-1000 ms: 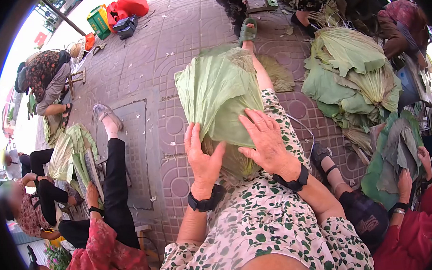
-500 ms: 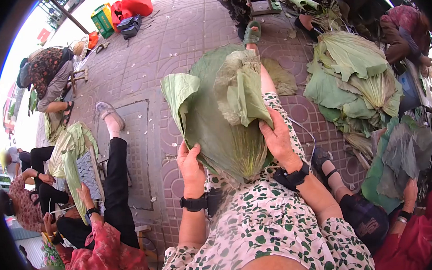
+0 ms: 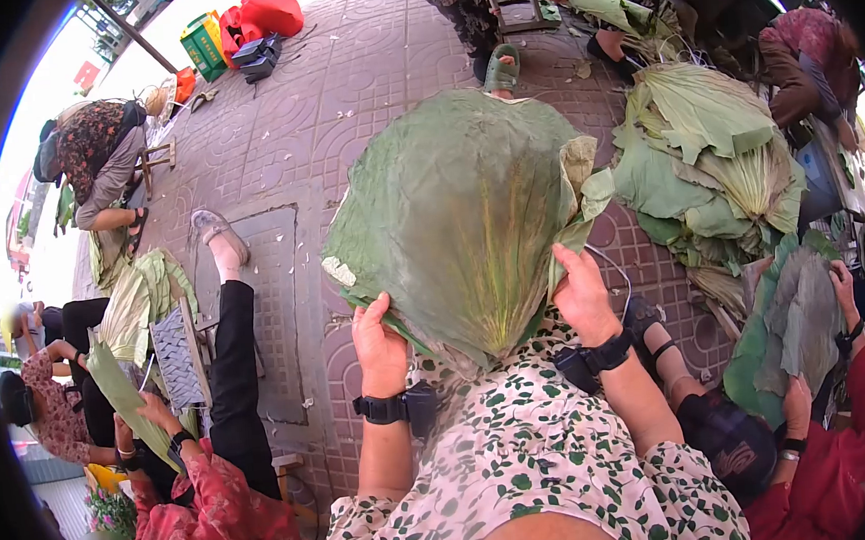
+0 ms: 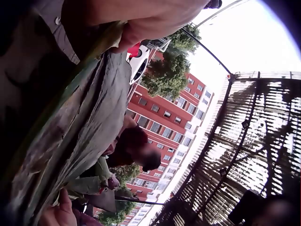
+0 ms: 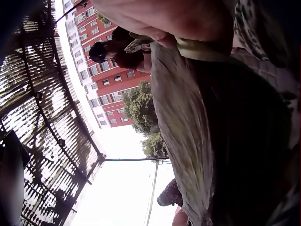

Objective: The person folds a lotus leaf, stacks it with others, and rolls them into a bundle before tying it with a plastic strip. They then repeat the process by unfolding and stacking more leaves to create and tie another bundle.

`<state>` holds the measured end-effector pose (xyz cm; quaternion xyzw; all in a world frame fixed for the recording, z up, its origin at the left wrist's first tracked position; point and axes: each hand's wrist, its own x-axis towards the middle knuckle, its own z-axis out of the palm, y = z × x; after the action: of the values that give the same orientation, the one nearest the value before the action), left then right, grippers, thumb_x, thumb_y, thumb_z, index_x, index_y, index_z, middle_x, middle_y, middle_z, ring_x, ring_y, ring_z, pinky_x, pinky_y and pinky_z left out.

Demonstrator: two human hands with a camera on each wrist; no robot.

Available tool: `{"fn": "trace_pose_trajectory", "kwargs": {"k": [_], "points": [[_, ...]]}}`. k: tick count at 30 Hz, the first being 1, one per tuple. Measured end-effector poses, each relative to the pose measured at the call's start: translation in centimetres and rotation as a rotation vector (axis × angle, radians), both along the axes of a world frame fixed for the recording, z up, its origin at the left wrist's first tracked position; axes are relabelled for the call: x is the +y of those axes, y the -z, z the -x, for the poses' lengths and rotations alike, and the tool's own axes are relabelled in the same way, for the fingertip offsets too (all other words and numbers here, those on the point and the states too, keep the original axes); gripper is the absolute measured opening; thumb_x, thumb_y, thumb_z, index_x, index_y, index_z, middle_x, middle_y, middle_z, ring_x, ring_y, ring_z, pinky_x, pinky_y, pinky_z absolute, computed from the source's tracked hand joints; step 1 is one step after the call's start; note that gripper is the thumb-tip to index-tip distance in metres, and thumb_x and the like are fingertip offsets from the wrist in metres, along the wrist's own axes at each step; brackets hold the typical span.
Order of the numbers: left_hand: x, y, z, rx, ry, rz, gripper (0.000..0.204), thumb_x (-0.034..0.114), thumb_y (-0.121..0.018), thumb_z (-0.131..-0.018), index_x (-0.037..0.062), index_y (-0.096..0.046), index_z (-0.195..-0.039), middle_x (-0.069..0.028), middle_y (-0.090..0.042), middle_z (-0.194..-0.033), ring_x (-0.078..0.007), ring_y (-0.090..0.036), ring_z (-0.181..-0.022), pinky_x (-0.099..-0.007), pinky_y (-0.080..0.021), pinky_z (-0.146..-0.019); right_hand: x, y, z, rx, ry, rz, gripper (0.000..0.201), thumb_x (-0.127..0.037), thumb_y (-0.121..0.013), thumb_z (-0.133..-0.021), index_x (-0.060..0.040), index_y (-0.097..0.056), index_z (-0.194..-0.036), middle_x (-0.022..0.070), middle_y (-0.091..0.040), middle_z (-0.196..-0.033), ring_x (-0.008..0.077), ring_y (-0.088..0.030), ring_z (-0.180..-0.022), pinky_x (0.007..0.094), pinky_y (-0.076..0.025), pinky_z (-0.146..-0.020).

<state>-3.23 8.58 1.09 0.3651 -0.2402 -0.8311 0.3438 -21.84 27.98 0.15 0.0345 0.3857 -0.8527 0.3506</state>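
Note:
A stack of large dried lotus leaves spreads over the person's lap in the head view, grey-green with yellowish veins fanning from the near end. The left hand grips the near left edge, thumb on top and fingers underneath. On the opposite side, the right hand pinches the right edge, where a curled flap stands up. Both wrist views look along the leaf from its rims: the left hand and the right hand each show at the top, holding the edge.
A tall pile of similar leaves lies on the paving to the right. People seated close on both sides handle leaves too, including a grey-green leaf at right. A woven-seat stool stands left; bags sit at the far back.
The folded leaf parts have been spread outward, so the stack now lies broad and flat. Both hands went from resting on top of the leaf to gripping its side edges.

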Motion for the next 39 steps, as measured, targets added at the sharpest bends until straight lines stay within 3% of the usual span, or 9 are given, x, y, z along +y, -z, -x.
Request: {"fn": "trace_pose_trajectory", "kwargs": {"k": [8, 13, 15, 17, 18, 20, 23, 29, 39], "points": [[-2.2, -1.0, 0.0, -0.016, 0.009, 0.261, 0.037, -0.004, -0.055, -0.080, 0.0019, -0.050, -0.116, -0.0077, -0.058, -0.109, -0.0191, -0.057, -0.097, -0.0330, -0.045, -0.088, 1.1, -0.6, 0.4, -0.026, -0.073, -0.019, 0.032, -0.002, -0.047, -0.088, -0.0014, -0.046, -0.120, 0.0086, -0.056, -0.114, 0.0230, -0.057, -0.102, 0.0414, -0.046, -0.090], [-2.1, -4.6, 0.4, -0.278, -0.346, 0.687, 0.052, -0.004, -0.054, -0.080, -0.0018, -0.039, -0.129, -0.0113, -0.049, -0.125, -0.0211, -0.047, -0.114, -0.0339, -0.037, -0.097, 1.5, -1.2, 0.2, -0.020, -0.087, -0.056, 0.034, -0.002, -0.049, -0.087, -0.0013, -0.045, -0.120, 0.0091, -0.056, -0.112, 0.0227, -0.057, -0.101, 0.0411, -0.048, -0.089], [-0.5, -7.1, 0.8, -0.253, -0.337, 0.872, 0.051, -0.003, -0.055, -0.082, -0.0020, -0.038, -0.130, -0.0123, -0.048, -0.127, -0.0217, -0.044, -0.119, -0.0354, -0.035, -0.099, 1.5, -1.0, 0.3, 0.000, -0.102, -0.079, 0.034, -0.002, -0.049, -0.087, -0.0010, -0.045, -0.120, 0.0094, -0.056, -0.112, 0.0223, -0.057, -0.100, 0.0403, -0.048, -0.088], [0.2, -7.3, 1.7, -0.228, 0.105, 1.127, 0.056, 0.004, -0.060, -0.082, -0.0021, -0.037, -0.132, -0.0155, -0.047, -0.129, -0.0256, -0.042, -0.122, -0.0380, -0.034, -0.101, 1.4, -1.0, 0.3, 0.021, -0.124, -0.101, 0.034, -0.002, -0.050, -0.087, -0.0008, -0.045, -0.120, 0.0097, -0.056, -0.113, 0.0219, -0.058, -0.100, 0.0396, -0.048, -0.088], [0.8, -7.6, 2.6, -0.228, 0.100, 1.125, 0.056, 0.004, -0.060, -0.082, -0.0021, -0.037, -0.132, -0.0155, -0.047, -0.129, -0.0256, -0.042, -0.122, -0.0380, -0.034, -0.101, 1.4, -1.0, 0.3, 0.054, -0.132, -0.107, 0.034, -0.002, -0.049, -0.087, -0.0005, -0.044, -0.120, 0.0098, -0.056, -0.113, 0.0218, -0.058, -0.100, 0.0391, -0.048, -0.088], [1.9, -8.2, 4.8, -0.503, 0.361, 1.461, 0.062, 0.011, -0.065, -0.080, -0.0019, -0.036, -0.133, -0.0179, -0.041, -0.133, -0.0297, -0.038, -0.125, -0.0396, -0.027, -0.105, 1.3, -1.3, 0.2, 0.091, -0.139, -0.116, 0.035, -0.003, -0.049, -0.086, -0.0002, -0.044, -0.121, 0.0100, -0.056, -0.113, 0.0217, -0.058, -0.100, 0.0386, -0.048, -0.088], [2.1, -6.1, 6.5, -0.676, 0.543, 1.670, 0.074, 0.017, -0.072, -0.072, -0.0020, -0.035, -0.133, -0.0200, -0.035, -0.137, -0.0342, -0.032, -0.128, -0.0417, -0.025, -0.106, 1.9, -1.7, 0.1, 0.073, -0.137, -0.066, 0.037, -0.003, -0.050, -0.087, 0.0001, -0.043, -0.123, 0.0104, -0.055, -0.116, 0.0228, -0.057, -0.103, 0.0391, -0.047, -0.090], [2.0, -5.6, 6.4, -0.727, 0.632, 1.734, 0.082, 0.018, -0.076, -0.065, 0.0016, -0.035, -0.135, -0.0181, -0.026, -0.142, -0.0361, -0.026, -0.131, -0.0432, -0.023, -0.106, 2.3, 0.1, 0.7, -0.055, -0.116, -0.038, 0.040, -0.001, -0.051, -0.085, -0.0002, -0.042, -0.124, 0.0106, -0.053, -0.119, 0.0246, -0.054, -0.107, 0.0419, -0.045, -0.094], [2.1, -5.1, 6.2, -0.740, 0.607, 1.728, 0.086, 0.020, -0.076, -0.066, 0.0026, -0.031, -0.137, -0.0177, -0.024, -0.144, -0.0355, -0.024, -0.132, -0.0437, -0.022, -0.107, 2.0, -2.5, 1.9, 0.135, -0.074, -0.020, 0.057, -0.024, -0.061, -0.086, -0.0081, -0.033, -0.133, 0.0065, -0.043, -0.131, 0.0219, -0.043, -0.119, 0.0402, -0.036, -0.098]]}}
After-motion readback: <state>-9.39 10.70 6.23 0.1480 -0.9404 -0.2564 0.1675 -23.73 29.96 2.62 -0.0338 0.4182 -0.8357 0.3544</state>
